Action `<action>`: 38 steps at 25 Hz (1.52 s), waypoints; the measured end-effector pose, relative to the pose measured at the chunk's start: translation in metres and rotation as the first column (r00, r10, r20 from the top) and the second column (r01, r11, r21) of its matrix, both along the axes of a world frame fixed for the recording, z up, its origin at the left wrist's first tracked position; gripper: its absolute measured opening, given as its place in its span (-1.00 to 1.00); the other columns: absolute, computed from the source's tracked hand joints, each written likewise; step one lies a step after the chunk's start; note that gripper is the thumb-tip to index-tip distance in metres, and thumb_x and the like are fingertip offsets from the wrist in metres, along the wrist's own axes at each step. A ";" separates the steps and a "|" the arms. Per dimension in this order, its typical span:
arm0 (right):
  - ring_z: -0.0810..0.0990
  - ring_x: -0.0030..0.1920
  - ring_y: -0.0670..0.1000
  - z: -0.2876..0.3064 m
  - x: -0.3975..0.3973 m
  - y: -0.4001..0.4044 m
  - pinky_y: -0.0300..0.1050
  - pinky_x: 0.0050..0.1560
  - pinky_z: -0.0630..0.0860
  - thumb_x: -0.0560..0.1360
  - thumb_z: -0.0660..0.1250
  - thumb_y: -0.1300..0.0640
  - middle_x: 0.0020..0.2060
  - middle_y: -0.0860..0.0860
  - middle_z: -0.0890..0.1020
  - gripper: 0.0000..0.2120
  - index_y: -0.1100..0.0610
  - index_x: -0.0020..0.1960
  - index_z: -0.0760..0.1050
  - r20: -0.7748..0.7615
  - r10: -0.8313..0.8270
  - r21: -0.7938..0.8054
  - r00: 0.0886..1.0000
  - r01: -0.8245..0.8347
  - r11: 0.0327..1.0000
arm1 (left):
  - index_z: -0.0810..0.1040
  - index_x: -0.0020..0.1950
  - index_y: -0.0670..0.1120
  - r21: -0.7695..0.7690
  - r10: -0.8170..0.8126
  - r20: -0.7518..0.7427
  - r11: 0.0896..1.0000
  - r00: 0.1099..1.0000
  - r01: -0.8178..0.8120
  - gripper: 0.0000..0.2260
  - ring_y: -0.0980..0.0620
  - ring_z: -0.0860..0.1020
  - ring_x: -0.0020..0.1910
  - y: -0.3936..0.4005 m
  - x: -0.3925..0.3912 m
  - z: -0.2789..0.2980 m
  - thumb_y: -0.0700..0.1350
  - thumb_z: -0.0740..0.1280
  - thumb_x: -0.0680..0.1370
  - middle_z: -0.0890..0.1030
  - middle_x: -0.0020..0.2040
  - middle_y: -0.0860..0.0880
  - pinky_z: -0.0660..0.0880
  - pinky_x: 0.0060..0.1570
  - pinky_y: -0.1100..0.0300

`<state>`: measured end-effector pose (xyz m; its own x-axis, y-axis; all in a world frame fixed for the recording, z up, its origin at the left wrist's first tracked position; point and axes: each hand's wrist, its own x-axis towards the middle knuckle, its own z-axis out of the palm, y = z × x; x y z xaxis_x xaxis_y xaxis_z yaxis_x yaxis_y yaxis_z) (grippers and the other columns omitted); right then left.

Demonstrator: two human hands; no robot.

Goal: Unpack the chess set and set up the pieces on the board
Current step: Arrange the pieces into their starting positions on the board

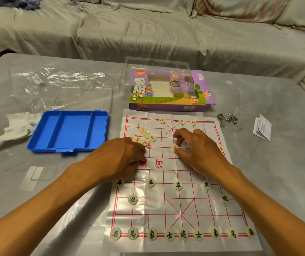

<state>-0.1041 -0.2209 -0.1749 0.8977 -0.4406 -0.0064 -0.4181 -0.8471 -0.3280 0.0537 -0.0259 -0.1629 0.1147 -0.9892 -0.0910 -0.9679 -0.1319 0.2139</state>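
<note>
While the right hand (194,146) pinches a red-lettered soldier disc (175,147) between thumb and curled fingers at mid-frame, the left hand (122,156) curls over a loose cluster of red pieces (146,138) at the paper board's (194,206) upper left — whether it grips one, I cannot tell. These small discs look light, hard and smooth, best nipped by the rim; the thin creased sheet would likely slide if nudged. Behind the board, the purple box (168,91) reads "XIANG QI".

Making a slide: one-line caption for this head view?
Right hand places a red piece on the paper xiangqi board; left hand rests by a red cluster.
</note>
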 end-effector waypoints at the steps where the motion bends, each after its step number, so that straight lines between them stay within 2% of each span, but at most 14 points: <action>1: 0.42 0.02 -0.11 0.001 -0.001 0.001 -0.25 -0.03 0.40 0.52 0.33 -0.07 0.07 -0.12 0.57 -0.65 -0.11 0.26 0.35 0.006 -0.003 0.000 1.000 0.003 1.000 | 0.43 0.39 0.15 0.013 -0.003 -0.002 1.000 1.000 0.003 -0.64 0.16 0.36 0.38 0.003 -0.001 0.001 0.11 0.21 0.59 0.38 0.42 0.18 0.39 0.29 0.20; 5: 0.40 0.05 -0.13 0.007 0.008 0.014 -0.26 -0.04 0.37 0.53 0.30 -0.06 0.12 -0.13 0.57 -0.68 -0.09 0.26 0.40 0.037 0.031 -0.012 0.999 -0.030 0.999 | 0.34 0.45 0.16 0.018 0.001 -0.015 1.000 1.000 -0.001 -0.59 0.15 0.29 0.42 0.014 -0.005 0.000 0.14 0.18 0.60 0.29 0.47 0.18 0.39 0.28 0.20; 8: 0.43 0.10 -0.07 0.008 0.033 0.030 -0.26 -0.08 0.33 0.54 0.29 -0.06 0.15 -0.10 0.57 -0.68 -0.06 0.28 0.42 0.043 0.044 -0.042 0.998 -0.042 0.998 | 0.35 0.44 0.16 0.004 0.024 -0.032 1.000 0.999 -0.024 -0.60 0.13 0.29 0.42 0.017 -0.005 -0.004 0.14 0.19 0.59 0.28 0.48 0.17 0.40 0.30 0.15; 15: 0.45 0.08 -0.04 -0.007 0.062 0.036 -0.23 -0.08 0.40 0.52 0.29 -0.12 0.15 -0.04 0.56 -0.65 0.03 0.22 0.49 0.011 -0.007 -0.049 1.000 0.008 0.999 | 0.38 0.39 0.24 0.027 0.069 -0.036 0.997 0.997 -0.068 -0.62 0.04 0.18 0.48 0.015 0.003 -0.010 0.15 0.25 0.57 0.17 0.53 0.12 0.34 0.35 0.05; 20: 0.42 0.09 -0.05 -0.005 0.048 0.033 -0.23 -0.07 0.35 0.57 0.24 -0.01 0.14 -0.06 0.55 -0.72 -0.05 0.26 0.50 0.001 0.063 -0.050 0.998 -0.062 0.997 | 0.38 0.41 0.22 0.017 0.043 -0.014 0.999 0.999 -0.043 -0.62 0.04 0.21 0.46 0.016 0.001 -0.008 0.15 0.22 0.58 0.23 0.51 0.10 0.36 0.32 0.08; 24: 0.42 0.15 -0.04 -0.002 0.040 0.036 -0.19 0.02 0.41 0.55 0.28 -0.03 0.21 -0.08 0.53 -0.64 -0.05 0.33 0.41 -0.008 0.062 -0.026 0.998 -0.063 0.998 | 0.40 0.39 0.22 -0.022 0.045 -0.007 0.999 0.999 -0.045 -0.63 0.09 0.27 0.39 0.017 0.002 -0.010 0.17 0.22 0.58 0.29 0.47 0.10 0.37 0.25 0.18; 26: 0.42 0.09 -0.07 -0.003 0.041 0.035 -0.19 0.00 0.43 0.52 0.31 -0.08 0.16 -0.10 0.55 -0.66 -0.04 0.26 0.42 0.010 0.020 -0.017 1.000 -0.020 1.000 | 0.39 0.40 0.22 -0.026 0.039 0.006 0.999 0.999 -0.039 -0.62 0.11 0.28 0.36 0.016 0.001 -0.010 0.17 0.20 0.58 0.31 0.45 0.11 0.36 0.22 0.23; 29: 0.38 0.01 -0.11 -0.006 0.045 0.037 -0.24 -0.06 0.41 0.53 0.31 -0.05 0.10 -0.08 0.58 -0.76 -0.02 0.17 0.50 0.032 0.049 -0.031 0.998 -0.048 0.998 | 0.38 0.41 0.21 -0.014 0.031 0.010 0.999 0.999 -0.031 -0.62 0.12 0.27 0.37 0.015 -0.001 -0.010 0.17 0.19 0.59 0.29 0.46 0.13 0.33 0.23 0.25; 38: 0.46 0.05 -0.03 -0.001 0.097 0.042 -0.20 -0.06 0.41 0.51 0.36 0.02 0.10 -0.03 0.60 -0.77 0.03 0.14 0.55 0.068 0.098 0.061 0.993 -0.102 0.993 | 0.36 0.43 0.19 0.008 0.034 -0.011 0.999 0.999 -0.034 -0.62 0.09 0.28 0.41 0.014 -0.002 -0.008 0.13 0.20 0.60 0.28 0.48 0.12 0.35 0.29 0.18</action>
